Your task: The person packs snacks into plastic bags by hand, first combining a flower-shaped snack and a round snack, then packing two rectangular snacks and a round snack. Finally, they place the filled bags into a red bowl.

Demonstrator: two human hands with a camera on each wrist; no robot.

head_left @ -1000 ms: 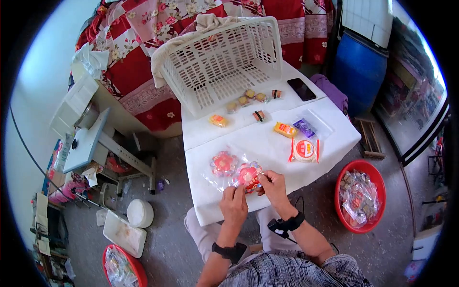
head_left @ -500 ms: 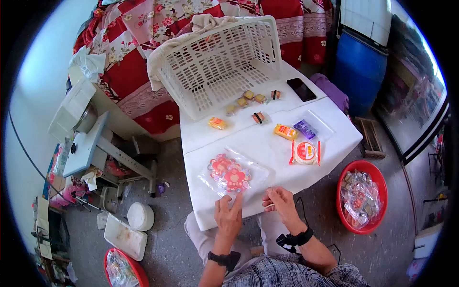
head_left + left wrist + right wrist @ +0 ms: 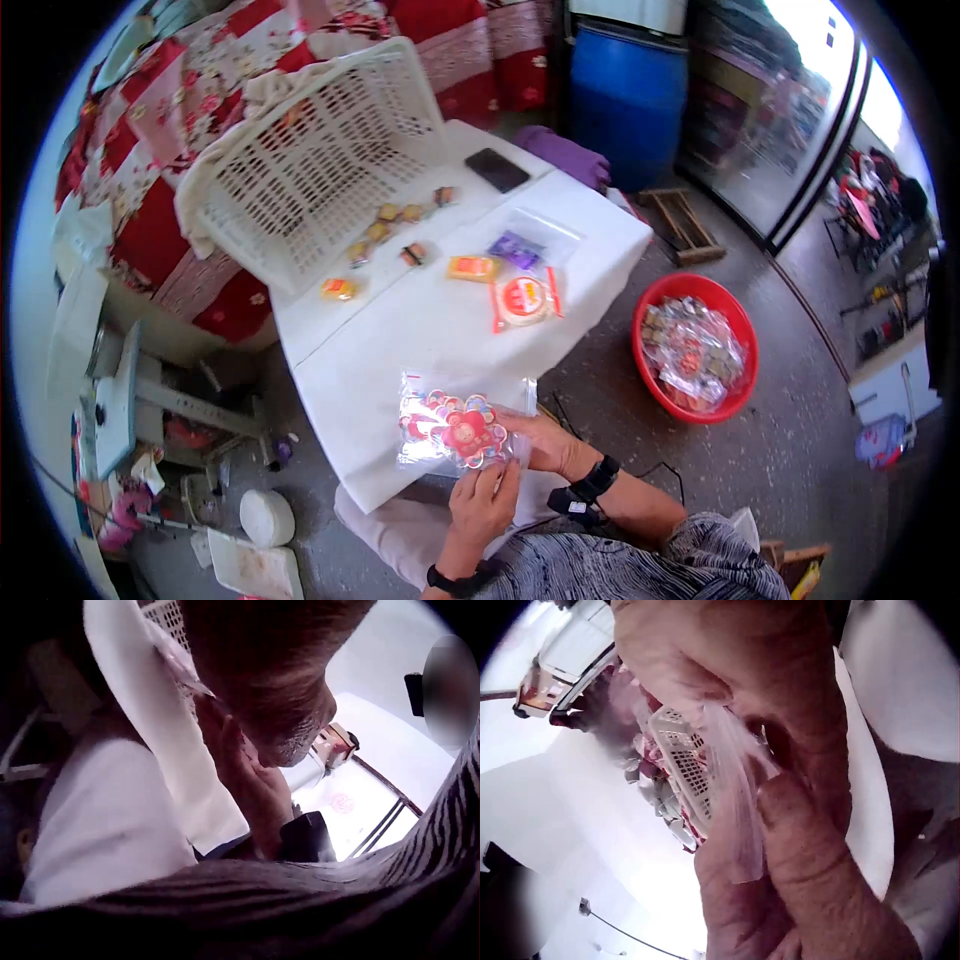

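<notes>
A clear plastic zip bag [image 3: 415,390] with red, flower-shaped cards [image 3: 465,432] inside is held up over the table's near edge. My right hand [image 3: 550,445] grips its right side, the fingertips partly hidden by the bag. At the lower right edge of the bag, my left hand [image 3: 485,505] pinches the plastic, close beside the right hand. Up close in the right wrist view, gathered clear plastic [image 3: 735,795] shows between thumb and fingers. In the left wrist view, the left hand [image 3: 262,667] covers much of the bag.
On the white table [image 3: 380,340] lie a round red-and-white packet [image 3: 525,300], a yellow packet [image 3: 472,267], a purple packet [image 3: 515,250], several small wrapped snacks and a phone [image 3: 497,170]. A white basket [image 3: 320,170] lies tipped at the back. A red tub [image 3: 745,395] stands right.
The hands, apart from the bag's cards half a second ago, now hold the bag, which has been lifted from the tabletop toward the person. The head view has swung right.
</notes>
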